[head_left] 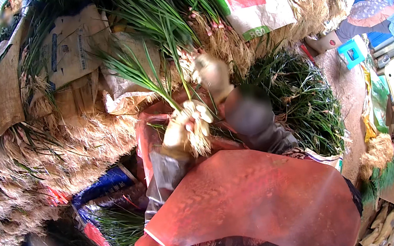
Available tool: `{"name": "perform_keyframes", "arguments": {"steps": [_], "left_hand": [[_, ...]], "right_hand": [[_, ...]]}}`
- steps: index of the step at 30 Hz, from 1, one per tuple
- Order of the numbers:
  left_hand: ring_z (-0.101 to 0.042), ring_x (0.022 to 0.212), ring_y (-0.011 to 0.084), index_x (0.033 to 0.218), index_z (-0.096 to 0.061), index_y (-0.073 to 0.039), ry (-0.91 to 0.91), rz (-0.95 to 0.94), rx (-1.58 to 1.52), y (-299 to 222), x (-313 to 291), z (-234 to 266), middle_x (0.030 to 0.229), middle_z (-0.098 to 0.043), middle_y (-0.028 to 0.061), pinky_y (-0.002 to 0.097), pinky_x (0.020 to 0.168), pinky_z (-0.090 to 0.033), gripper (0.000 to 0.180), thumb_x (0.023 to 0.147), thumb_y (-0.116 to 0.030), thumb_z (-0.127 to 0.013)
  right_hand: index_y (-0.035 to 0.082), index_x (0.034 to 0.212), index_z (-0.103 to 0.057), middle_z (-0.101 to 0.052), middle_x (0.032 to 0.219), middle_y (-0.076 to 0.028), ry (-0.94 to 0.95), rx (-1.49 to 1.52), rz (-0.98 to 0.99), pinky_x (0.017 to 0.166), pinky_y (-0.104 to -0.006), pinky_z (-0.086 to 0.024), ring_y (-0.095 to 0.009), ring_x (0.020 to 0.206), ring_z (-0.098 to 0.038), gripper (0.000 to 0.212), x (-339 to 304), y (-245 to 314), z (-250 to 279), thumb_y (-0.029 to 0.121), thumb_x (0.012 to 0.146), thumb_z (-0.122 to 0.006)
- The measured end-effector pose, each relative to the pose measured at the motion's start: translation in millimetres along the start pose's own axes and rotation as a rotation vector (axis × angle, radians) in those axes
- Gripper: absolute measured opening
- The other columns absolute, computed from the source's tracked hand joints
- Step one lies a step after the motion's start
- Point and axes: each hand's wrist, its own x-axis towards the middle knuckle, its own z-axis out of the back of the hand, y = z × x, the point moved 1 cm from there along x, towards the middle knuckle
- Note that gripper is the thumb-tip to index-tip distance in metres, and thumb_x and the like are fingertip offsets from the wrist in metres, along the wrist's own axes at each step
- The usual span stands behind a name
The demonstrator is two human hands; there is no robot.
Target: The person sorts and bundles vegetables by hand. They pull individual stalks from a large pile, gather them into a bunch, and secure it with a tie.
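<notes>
My left hand [176, 132], in a pale glove, closes around a small bunch of spring onions [187, 117]. Their green leaves point up and away to the left, while the white bulbs and pale roots hang beside my fingers. Farther forward and to the right, my gloved right hand [213, 75] is at the bulb ends of a pile of spring onions [151, 14]. Its fingers are smeared by motion, so whether it grips any stalk is unclear. Grey sleeves cover both forearms, and a red-brown apron [249, 192] spreads over my lap.
A long heap of stalks with straw-coloured roots [73, 155] runs along the left, partly under woven sacks [74, 44]. Dark green leaves [302, 101] lie at my right. Beyond them are a blue container [352, 52] and another person's clothed body [372, 7].
</notes>
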Motion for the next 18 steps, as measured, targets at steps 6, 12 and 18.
{"name": "perform_keyframes", "arguments": {"steps": [6,12,18], "left_hand": [[-0.061,0.07,0.0161,0.077,-0.053,-0.008,-0.162,-0.325,0.23,-32,-14,-18,0.091,-0.063,0.0129,0.0254,0.057,-0.051,0.026,0.09,-0.029,-0.058],[-0.06,0.065,0.0155,0.096,-0.063,0.001,-0.449,-0.15,0.168,-23,8,16,0.085,-0.065,0.0112,0.0267,0.059,-0.052,0.029,0.093,-0.026,-0.054],[-0.043,0.056,0.0014,0.102,-0.065,-0.005,-0.486,-0.119,0.166,-6,18,56,0.083,-0.064,-0.0004,0.015,0.048,-0.035,0.024,0.092,-0.026,-0.057]], "right_hand": [[0.007,0.085,-0.066,-0.067,0.074,-0.009,0.889,-0.869,-0.052,0.06,-0.0369,-0.051,-0.027,0.064,-0.064,0.029,-4,6,46,0.034,0.086,-0.059],[0.012,0.073,-0.064,-0.063,0.068,-0.008,0.237,-0.968,0.382,0.059,-0.0388,-0.048,-0.024,0.063,-0.061,0.025,95,1,-23,0.036,0.077,-0.068],[0.011,0.09,-0.069,-0.068,0.081,-0.004,0.778,0.676,-0.266,0.06,-0.0266,-0.047,-0.012,0.066,-0.062,0.026,41,39,22,0.035,0.084,-0.063]]}}
